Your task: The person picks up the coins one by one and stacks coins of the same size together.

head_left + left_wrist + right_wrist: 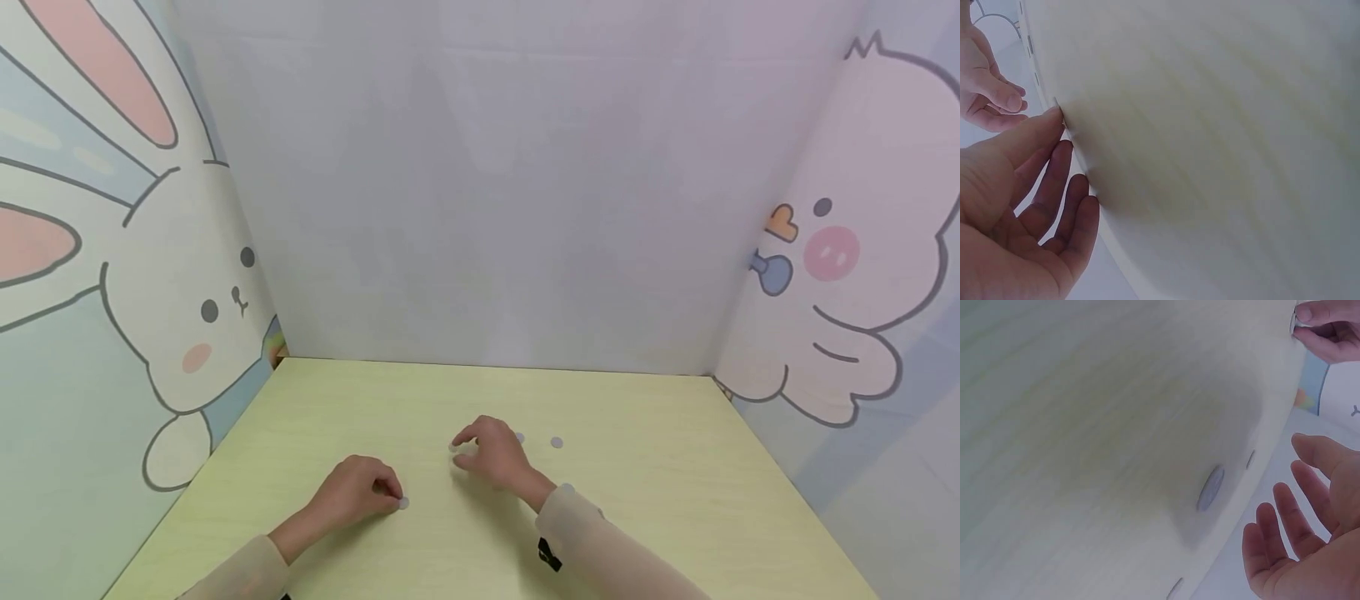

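Note:
My left hand (358, 492) rests low over the table at the left, thumb and fingers pinching a small silver coin (403, 503) by its edge. In the left wrist view, the thumb tip of the left hand (1029, 181) meets the tabletop where that coin's thin edge shows. My right hand (493, 452) hovers just above the table, fingers parted and loosely bent, beside another coin (453, 447). Nothing lies between the fingers of the right hand (1310, 519) in the right wrist view; a coin (1211, 487) lies flat on the table near it.
Beyond the right hand lie two more coins, one partly behind it (520, 437) and one farther right (557, 442). A pale disc (567, 487) shows beside the right sleeve. The light wooden table (360, 392) ends at a white curtain (487, 208), with cartoon-printed panels at both sides.

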{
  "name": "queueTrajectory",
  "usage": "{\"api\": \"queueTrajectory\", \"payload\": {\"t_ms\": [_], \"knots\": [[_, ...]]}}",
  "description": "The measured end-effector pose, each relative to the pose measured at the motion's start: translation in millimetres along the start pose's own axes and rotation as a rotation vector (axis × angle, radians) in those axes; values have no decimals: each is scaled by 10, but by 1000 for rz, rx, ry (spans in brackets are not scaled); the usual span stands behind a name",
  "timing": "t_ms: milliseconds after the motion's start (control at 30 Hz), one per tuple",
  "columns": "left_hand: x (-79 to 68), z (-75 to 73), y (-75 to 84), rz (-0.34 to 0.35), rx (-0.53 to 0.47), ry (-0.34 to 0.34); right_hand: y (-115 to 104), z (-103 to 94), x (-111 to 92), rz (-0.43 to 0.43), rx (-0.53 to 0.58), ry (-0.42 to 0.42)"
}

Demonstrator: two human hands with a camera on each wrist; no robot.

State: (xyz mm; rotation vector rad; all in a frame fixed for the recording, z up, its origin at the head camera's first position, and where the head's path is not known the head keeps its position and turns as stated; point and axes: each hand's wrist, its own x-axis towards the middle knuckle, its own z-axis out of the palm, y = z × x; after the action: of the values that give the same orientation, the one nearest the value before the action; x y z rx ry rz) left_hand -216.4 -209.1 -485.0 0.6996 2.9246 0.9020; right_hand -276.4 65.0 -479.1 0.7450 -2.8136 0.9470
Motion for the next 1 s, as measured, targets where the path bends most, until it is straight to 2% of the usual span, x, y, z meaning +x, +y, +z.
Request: {"api": "queueTrajectory", "payload": {"t_ms": [333,600,1000], "knots": [[4,8,5,-19,28,2,194,-2,127,15,-7,3],[8,20,5,-26,34,6,174,65,211,34,10,-51],[0,4,-2,-23,14,5,171,142,264,71,-26,-49]]}}
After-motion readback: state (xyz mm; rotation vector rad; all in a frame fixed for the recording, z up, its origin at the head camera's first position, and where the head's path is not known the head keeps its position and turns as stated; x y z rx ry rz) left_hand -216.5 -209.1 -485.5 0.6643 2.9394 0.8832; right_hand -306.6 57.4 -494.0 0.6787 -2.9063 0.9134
